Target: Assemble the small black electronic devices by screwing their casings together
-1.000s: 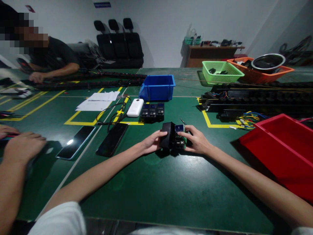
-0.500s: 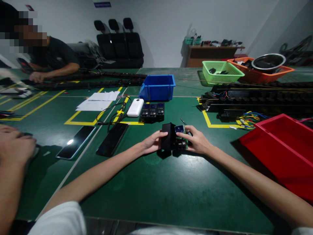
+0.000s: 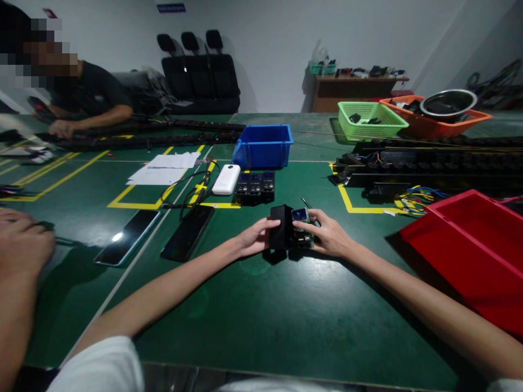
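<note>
My left hand [image 3: 256, 237] is closed on a black plastic housing [image 3: 279, 228], thumb across its face. In my right hand [image 3: 330, 234] is a green circuit board [image 3: 303, 235] with a small dark screen, gripped between thumb and fingers. Board and housing are side by side, close together above the green table [image 3: 261, 316]; whether they touch is unclear. Behind them stand several black modules with small screens [image 3: 255, 186], beside a white power bank [image 3: 226, 179]. A thin pointed tool [image 3: 306, 203] lies just beyond my right hand.
A blue bin [image 3: 265, 147] stands behind the modules. Two phones [image 3: 127, 237] and a black cable lie left. A red bin [image 3: 469, 256] is at the right, near wires and black rails. Another person's hand [image 3: 26, 239] is at the left edge; a person [image 3: 98, 98] sits across.
The other person's hand at the left edge has shifted slightly left. My hands, the housing and the board look almost unchanged.
</note>
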The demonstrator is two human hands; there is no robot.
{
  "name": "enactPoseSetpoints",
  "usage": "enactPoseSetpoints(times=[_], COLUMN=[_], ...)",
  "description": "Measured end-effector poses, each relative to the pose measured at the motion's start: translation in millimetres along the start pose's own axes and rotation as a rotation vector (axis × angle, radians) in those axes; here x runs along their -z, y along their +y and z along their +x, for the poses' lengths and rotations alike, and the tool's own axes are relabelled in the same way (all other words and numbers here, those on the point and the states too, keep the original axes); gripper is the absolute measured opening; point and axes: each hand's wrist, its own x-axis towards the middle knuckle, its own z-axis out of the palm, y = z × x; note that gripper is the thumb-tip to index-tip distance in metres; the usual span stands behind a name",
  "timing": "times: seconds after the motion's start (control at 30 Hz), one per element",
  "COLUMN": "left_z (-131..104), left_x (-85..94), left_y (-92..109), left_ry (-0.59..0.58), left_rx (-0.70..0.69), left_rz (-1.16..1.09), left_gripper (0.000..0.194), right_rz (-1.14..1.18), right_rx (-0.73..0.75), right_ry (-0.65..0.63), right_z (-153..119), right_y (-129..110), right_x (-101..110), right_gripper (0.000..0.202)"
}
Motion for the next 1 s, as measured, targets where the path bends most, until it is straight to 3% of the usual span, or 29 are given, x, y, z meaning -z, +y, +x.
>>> enactPoseSetpoints(times=[1.0], left_z=[1.8], left_x=[2.0], left_y=[-0.4], left_ry=[-0.018], left_rx=[0.012], left_rz=[-0.022], left_gripper=[0.033], right_rz=[0.039], right_rx=[-0.047], right_ry=[-0.032], right_z=[1.8], right_y=[-2.9], right_x=[2.5], right_gripper=[0.062])
